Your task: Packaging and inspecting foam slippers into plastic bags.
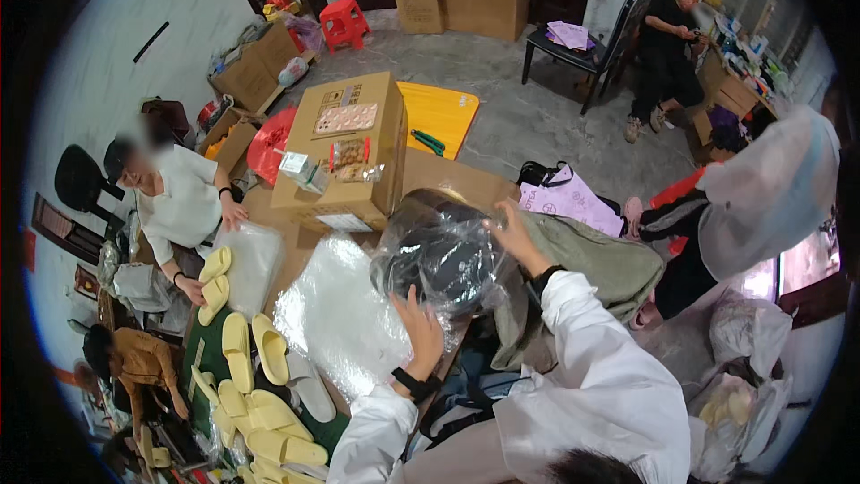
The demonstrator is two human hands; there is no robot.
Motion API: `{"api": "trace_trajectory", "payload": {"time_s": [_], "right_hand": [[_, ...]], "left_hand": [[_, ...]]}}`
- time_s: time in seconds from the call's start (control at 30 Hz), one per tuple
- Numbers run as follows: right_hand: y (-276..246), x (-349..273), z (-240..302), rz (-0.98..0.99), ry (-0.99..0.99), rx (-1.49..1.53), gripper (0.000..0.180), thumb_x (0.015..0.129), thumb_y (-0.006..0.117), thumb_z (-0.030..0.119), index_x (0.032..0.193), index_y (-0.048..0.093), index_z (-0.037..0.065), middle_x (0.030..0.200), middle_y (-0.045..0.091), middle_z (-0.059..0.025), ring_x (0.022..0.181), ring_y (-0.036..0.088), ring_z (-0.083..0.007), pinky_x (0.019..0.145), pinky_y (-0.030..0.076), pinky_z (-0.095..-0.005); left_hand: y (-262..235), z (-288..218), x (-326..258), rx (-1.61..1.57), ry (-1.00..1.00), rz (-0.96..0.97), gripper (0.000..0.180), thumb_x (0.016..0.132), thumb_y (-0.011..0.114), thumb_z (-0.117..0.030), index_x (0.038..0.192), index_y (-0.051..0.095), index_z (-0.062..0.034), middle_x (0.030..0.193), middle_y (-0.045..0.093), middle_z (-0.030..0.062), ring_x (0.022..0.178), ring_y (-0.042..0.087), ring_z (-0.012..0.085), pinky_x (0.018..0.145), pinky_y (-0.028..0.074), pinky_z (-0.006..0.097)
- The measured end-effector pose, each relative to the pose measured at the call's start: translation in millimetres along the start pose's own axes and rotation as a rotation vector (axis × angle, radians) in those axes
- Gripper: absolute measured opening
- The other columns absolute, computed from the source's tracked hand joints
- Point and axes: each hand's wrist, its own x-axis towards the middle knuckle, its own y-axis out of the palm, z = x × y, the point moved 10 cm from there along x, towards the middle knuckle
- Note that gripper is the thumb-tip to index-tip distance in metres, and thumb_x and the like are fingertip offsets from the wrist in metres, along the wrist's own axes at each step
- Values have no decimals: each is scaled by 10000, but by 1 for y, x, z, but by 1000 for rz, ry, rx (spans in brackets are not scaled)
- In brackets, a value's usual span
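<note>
A clear plastic bag [448, 255] with dark, rounded items inside lies across the table's right edge. The kind of those items is blurred by the shiny film. At the bag's right side my right hand [518, 237] has thumb and fingers closed on the film. My left hand [418, 333] rests against the near left edge of the bag, fingers stretched and apart. Beside it lies a stack of clear plastic bags [336, 314]. Pale yellow slippers [273, 417] are piled on the green mat, next to a grey slipper [311, 388].
A cardboard box [345, 152] carries snack packs and a carton. Beyond it is a yellow board [439, 116] with green-handled cutters [428, 142]. A grey-green sack [587, 260] lies at right. On the left, a co-worker [184, 206] handles yellow slippers; another person [667, 58] sits far right.
</note>
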Motion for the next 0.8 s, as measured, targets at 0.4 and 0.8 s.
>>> {"api": "trace_trajectory", "payload": {"time_s": [0.4,0.8], "right_hand": [[50,-11,4,267,391,430,397,728,692,229,1003,599,-41,821,636,-99,681,588,-192,634,463,-302],[74,21,-19,568,225,-211,618,716,647,405,1249,517,122,1297,468,-190,1269,347,-323,1023,155,-585]], "left_hand": [[41,18,14,-99,-96,165,582,898,514,-213,1407,257,-104,1429,119,317,1343,-22,456,1075,92,475],[37,61,-20,-298,-358,-38,802,794,628,-78,1439,159,-164,1332,292,269,1207,327,357,985,291,417]]}}
